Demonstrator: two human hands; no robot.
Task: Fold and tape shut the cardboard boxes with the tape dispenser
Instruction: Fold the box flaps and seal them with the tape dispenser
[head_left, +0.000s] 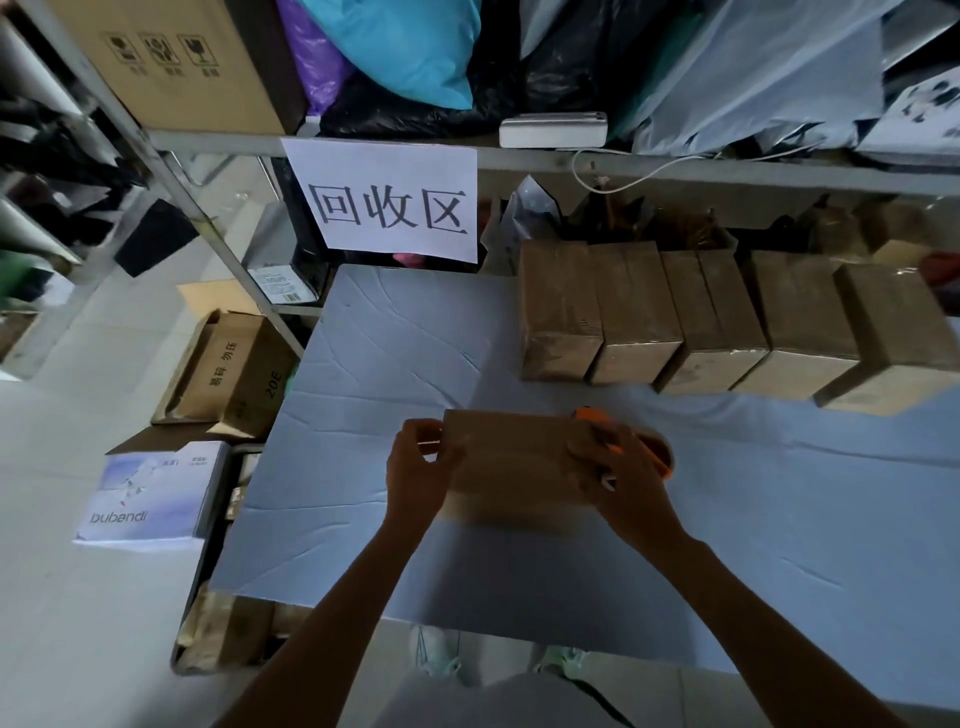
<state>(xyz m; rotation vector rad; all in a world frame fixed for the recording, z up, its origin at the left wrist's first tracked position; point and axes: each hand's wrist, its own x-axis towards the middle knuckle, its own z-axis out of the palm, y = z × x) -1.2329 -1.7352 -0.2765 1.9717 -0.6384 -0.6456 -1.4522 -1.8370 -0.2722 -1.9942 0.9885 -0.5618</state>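
Note:
A brown cardboard box (511, 460) lies on the pale blue table (395, 353) in front of me. My left hand (418, 467) grips the box's left end, fingers curled over its edge. My right hand (618, 467) holds an orange tape dispenser (652, 447) against the box's right end. The dispenser's roll shows just past my fingers; the rest is hidden by the hand. The image is blurred, so I cannot see a tape strip on the box.
Several taped brown boxes (717, 322) stand in a row at the table's far right. A metal shelf (675, 166) with bags and a paper sign (389, 202) rises behind. Open cartons (228, 374) and a white "bubandi" box (150, 499) sit on the floor at left.

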